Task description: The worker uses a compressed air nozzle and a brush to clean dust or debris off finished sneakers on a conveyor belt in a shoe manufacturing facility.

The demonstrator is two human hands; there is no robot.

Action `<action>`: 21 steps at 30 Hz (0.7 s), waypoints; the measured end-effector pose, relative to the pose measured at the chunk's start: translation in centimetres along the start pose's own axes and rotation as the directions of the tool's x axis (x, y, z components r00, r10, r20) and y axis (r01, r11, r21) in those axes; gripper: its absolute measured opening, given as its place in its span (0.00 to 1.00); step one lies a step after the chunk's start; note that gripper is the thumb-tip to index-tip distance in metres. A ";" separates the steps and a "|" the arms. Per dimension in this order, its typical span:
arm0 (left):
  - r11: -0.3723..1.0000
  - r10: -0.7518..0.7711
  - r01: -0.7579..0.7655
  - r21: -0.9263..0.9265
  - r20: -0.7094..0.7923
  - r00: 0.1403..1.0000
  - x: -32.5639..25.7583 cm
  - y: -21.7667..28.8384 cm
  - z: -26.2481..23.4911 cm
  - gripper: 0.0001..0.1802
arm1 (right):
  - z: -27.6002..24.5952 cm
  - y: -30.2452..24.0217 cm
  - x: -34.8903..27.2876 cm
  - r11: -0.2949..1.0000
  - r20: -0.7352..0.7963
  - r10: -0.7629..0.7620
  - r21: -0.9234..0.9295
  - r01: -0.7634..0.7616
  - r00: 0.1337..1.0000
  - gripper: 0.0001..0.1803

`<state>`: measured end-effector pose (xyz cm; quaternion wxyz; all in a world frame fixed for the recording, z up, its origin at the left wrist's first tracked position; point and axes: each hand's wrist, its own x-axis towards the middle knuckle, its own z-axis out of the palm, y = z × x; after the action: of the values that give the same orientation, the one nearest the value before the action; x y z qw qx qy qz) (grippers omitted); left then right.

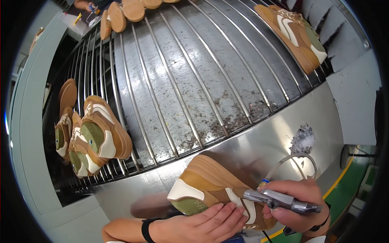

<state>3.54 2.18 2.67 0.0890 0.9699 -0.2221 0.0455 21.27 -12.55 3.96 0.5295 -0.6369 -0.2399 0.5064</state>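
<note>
A brown sneaker (216, 180) with a thick tan sole, white side stripes and a green insole lies tilted on its side, close to me. My left hand (216, 222) grips it, fingers laid over the upper near the collar. In my right hand (298, 202) is a silver metal hand tool (279, 199), fed by a clear hose (311, 160) with a blue fitting. The tool's narrow brownish tip touches or nearly touches the upper beside a white stripe. My right fingers wrap round the tool's body. The sneaker's toe is partly hidden behind my hands.
Past a steel ledge (239, 146) runs a rack of metal rods (210, 87) over a plate. Matching sneakers (111, 133) stand at left, another sneaker (291, 34) at far right, and several soles (133, 10) at the back. A person's hand (84, 5) shows far back.
</note>
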 end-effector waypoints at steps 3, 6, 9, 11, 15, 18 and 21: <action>0.999 -0.011 0.011 0.031 0.004 1.000 0.2 0.3 -0.3 0.14 | -0.7 0.1 -0.3 0.974 0.080 -0.122 -0.184 0.135 0.989 0.19; 0.999 0.008 -0.008 0.037 0.019 1.000 0.6 0.3 -0.5 0.14 | -1.6 -0.7 -1.0 0.968 0.140 -0.052 -0.234 0.084 0.989 0.19; 0.999 -0.003 0.002 0.045 0.031 1.000 0.2 0.4 -0.2 0.14 | -1.9 -0.1 -1.7 0.990 0.092 0.078 -0.123 -0.066 0.993 0.17; 0.999 -0.010 0.007 0.054 0.044 0.999 0.1 0.4 -0.3 0.14 | -2.1 0.9 -2.4 0.994 0.070 0.011 -0.114 -0.003 0.997 0.17; 0.999 0.049 -0.048 0.017 -0.033 0.998 1.2 0.9 0.3 0.13 | -3.2 0.5 -6.5 0.996 -0.095 0.053 -0.062 -0.059 0.994 0.19; 0.999 -0.042 0.042 0.025 0.019 0.999 1.4 0.7 -0.4 0.13 | -3.3 2.3 -6.6 0.999 -0.069 0.048 -0.021 -0.049 0.996 0.21; 0.952 -0.288 0.303 -0.038 -0.440 0.850 1.2 2.7 4.5 0.13 | -3.4 3.6 -7.2 0.998 -0.108 0.050 0.028 -0.048 0.993 0.22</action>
<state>3.68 -1.57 -1.22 0.1271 0.9580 -0.0436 0.2533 20.78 -21.25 3.26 0.5371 -0.6624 -0.1887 0.4870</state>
